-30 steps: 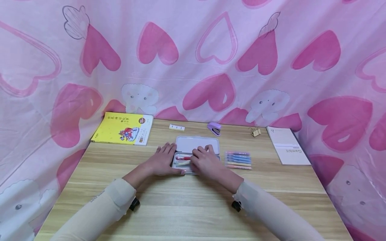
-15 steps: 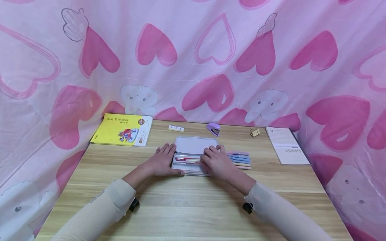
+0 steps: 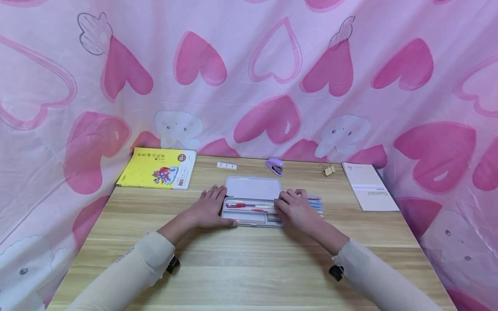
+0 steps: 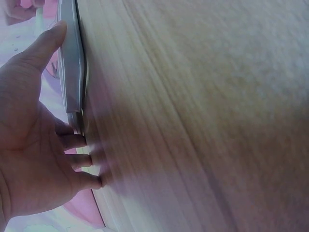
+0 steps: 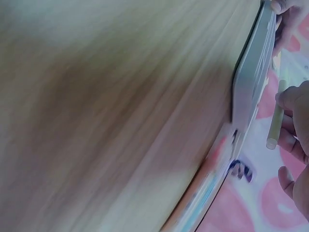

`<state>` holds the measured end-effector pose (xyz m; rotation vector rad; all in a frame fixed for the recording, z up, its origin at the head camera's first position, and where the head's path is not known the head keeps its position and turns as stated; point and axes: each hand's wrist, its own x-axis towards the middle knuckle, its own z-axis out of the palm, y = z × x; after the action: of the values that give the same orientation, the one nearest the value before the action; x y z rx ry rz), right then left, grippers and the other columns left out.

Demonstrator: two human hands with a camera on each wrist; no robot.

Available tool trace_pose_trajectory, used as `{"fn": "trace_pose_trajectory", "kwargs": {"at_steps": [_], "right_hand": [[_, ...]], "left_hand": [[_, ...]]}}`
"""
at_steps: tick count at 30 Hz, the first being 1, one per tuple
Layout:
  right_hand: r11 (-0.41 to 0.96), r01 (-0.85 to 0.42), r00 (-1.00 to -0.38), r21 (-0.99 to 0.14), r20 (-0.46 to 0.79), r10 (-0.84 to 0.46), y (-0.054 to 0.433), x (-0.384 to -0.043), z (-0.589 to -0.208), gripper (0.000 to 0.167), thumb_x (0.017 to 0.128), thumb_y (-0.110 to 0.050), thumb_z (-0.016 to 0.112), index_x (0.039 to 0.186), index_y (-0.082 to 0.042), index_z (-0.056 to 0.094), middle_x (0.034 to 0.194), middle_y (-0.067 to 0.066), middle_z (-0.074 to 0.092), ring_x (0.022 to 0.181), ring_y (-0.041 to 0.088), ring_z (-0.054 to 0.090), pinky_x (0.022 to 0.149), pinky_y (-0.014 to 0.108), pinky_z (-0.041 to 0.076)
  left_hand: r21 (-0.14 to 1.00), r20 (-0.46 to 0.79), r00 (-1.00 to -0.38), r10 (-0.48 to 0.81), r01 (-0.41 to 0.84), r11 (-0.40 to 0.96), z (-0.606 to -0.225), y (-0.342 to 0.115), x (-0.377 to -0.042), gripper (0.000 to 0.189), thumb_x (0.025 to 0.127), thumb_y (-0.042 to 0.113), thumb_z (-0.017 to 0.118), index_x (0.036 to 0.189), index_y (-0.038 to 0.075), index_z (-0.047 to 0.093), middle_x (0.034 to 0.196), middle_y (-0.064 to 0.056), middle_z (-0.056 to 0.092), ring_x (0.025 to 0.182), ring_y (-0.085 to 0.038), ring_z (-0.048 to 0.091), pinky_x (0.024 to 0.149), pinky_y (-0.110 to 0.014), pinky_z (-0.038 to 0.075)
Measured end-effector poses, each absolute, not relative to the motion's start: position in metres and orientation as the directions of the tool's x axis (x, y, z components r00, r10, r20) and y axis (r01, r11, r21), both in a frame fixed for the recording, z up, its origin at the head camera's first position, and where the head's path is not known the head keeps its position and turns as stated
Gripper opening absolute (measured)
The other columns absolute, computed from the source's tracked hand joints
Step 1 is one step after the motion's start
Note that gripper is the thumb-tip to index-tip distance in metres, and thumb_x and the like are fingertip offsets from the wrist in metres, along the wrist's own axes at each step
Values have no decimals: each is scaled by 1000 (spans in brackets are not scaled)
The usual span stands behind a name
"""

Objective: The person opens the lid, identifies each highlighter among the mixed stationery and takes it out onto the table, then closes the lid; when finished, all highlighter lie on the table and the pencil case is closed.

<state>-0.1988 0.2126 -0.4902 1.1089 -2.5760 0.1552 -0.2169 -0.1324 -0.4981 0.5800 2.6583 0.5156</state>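
Observation:
A flat pale grey pencil case (image 3: pixel 253 188) lies on the table with its lid folded back. Red pens (image 3: pixel 241 205) are inside it, along its back compartment. My left hand (image 3: pixel 210 208) rests at the case's left end: its thumb (image 4: pixel 54 39) touches the front rim, and the other fingers reach down to the table beside it. Over the right end is my right hand (image 3: pixel 298 211). It pinches a pale yellow-green pen (image 5: pixel 276 118) between thumb and fingers, seen clearly in the right wrist view. From the head view, the hand covers part of the case and the pens beyond.
Right of the case lies a row of coloured pens (image 3: pixel 316 203). Farther back are a white strip (image 3: pixel 227 166), a purple stapler (image 3: pixel 275 166) and binder clips (image 3: pixel 327 169). A yellow book (image 3: pixel 155 168) sits at left, a white notepad (image 3: pixel 370 187) at right.
My right hand has moved rightward along the pencil case to its right end, uncovering more of the red pens and the front compartment. The left hand has stayed in place.

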Motion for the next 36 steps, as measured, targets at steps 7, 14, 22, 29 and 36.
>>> {"fn": "trace_pose_trajectory", "kwargs": {"at_steps": [7,14,22,29,36], "right_hand": [[727,-686,-676,20,349,-649,242,-193,-497,19,94,-18,89,110,-14,79,107,2,71,98,25,63,91,56,52],[753,-657,-699,20,356,-620,271,-184,-506,18,93,-17,89,106,-15,77,107,3,72,100,27,65,90,57,51],[772,-636,-730,-5,330,-599,297,-175,-514,15,95,-18,86,107,-18,77,108,1,71,105,27,63,93,57,49],[784,-621,-739,27,316,-596,307,-172,-518,13,96,-20,86,106,-18,78,108,2,72,105,27,64,93,56,49],[787,-615,-747,40,288,-599,310,-172,-519,14,95,-20,86,107,-18,79,108,2,71,104,26,63,93,55,48]], "left_hand": [[428,-280,-845,456,316,847,-497,-132,-215,131,90,78,75,176,-1,16,185,-22,17,173,-46,9,141,-66,10],[424,-278,-847,454,316,849,-498,-131,-215,132,89,80,74,176,0,17,185,-21,18,174,-45,8,141,-65,11],[416,-272,-851,449,317,852,-502,-131,-216,132,89,81,73,176,0,16,185,-21,18,174,-45,9,141,-65,11],[420,-271,-852,448,314,852,-502,-131,-216,132,89,82,73,176,0,16,185,-20,18,174,-45,7,141,-64,11],[415,-271,-851,451,319,852,-500,-132,-216,132,89,82,73,176,1,17,185,-19,18,174,-44,8,141,-64,11]]}}
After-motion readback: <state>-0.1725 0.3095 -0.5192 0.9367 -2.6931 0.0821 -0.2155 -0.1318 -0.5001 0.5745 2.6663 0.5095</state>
